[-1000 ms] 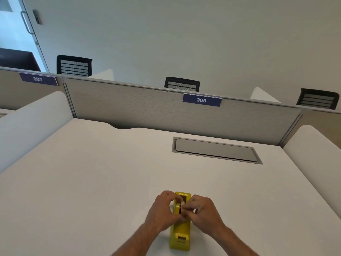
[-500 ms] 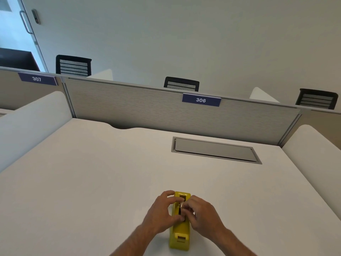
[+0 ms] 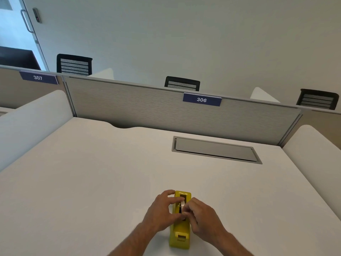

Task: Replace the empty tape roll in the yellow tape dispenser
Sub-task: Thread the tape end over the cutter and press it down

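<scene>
— Dispenser first: where did it stand?

— Yellow tape dispenser [image 3: 180,231] stood near the front edge of the white desk [image 3: 92,182], a little right of the middle, its long side pointing away from the person. Its near end with the cutter was close to the desk edge. To the left, to the right and behind it the desk surface was bare and wide.

— And the hands?

— Two hands, both on it. The left hand [image 3: 160,213] touched its left side with curled fingers reaching over the top slot. The right hand [image 3: 203,217] came from the right, its fingertips [image 3: 185,209] pinched together at the slot on something small and pale. I could not tell if that was the tape roll or only its core.

— How did the dispenser look?

— One piece, bright yellow, narrow, with a dark opening on top at the far end.

— What was around?

— One grey cable hatch [image 3: 215,149] was set in the desk further back, well apart from the dispenser. A grey partition [image 3: 147,111] closed the far edge, and white side panels closed left and right. Two blue number signs, 306 [image 3: 201,99] and 307 [image 3: 38,77], hung on the partitions. Three black chair backs [image 3: 182,83] showed above them.
</scene>
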### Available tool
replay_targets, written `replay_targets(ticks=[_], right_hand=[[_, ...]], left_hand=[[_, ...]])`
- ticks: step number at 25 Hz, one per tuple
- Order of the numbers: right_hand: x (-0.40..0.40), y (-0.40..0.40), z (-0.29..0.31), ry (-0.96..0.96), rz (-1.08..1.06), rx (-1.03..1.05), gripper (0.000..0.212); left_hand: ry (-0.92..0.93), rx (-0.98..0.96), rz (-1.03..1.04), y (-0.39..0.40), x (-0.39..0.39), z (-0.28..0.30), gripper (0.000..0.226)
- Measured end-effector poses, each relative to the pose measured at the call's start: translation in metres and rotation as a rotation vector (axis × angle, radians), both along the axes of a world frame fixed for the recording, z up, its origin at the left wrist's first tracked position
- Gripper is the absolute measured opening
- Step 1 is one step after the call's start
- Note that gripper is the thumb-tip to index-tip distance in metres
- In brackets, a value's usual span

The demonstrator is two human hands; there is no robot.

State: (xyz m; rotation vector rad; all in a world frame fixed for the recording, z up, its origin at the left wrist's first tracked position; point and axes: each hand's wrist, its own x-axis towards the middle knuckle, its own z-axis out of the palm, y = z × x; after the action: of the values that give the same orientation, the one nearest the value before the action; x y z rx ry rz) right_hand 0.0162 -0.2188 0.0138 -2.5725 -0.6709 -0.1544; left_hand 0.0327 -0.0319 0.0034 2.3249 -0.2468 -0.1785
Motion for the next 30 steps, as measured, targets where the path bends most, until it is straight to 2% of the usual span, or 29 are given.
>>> replay_targets(ticks=[12,18,22,30], right_hand=[[-0.023,0.004,-0.008,0.117,-0.08,0.15,0.001],[-0.031,0.004,-0.007,0.124,-0.107,0.208,0.003],[-0.037,0.007,-0.006,0.13,-0.121,0.226,0.003],[-0.046,0.008,-0.006,0.111,-0.145,0.247,0.002]], left_hand=[[0.01,0.103,-0.062,0.001,0.0,0.0,0.066],[0.051,0.109,-0.137,0.011,0.002,-0.002,0.074],[-0.002,0.235,-0.202,0.016,0.0,-0.006,0.082],[0.006,0.259,-0.184,0.012,-0.001,-0.009,0.082]])
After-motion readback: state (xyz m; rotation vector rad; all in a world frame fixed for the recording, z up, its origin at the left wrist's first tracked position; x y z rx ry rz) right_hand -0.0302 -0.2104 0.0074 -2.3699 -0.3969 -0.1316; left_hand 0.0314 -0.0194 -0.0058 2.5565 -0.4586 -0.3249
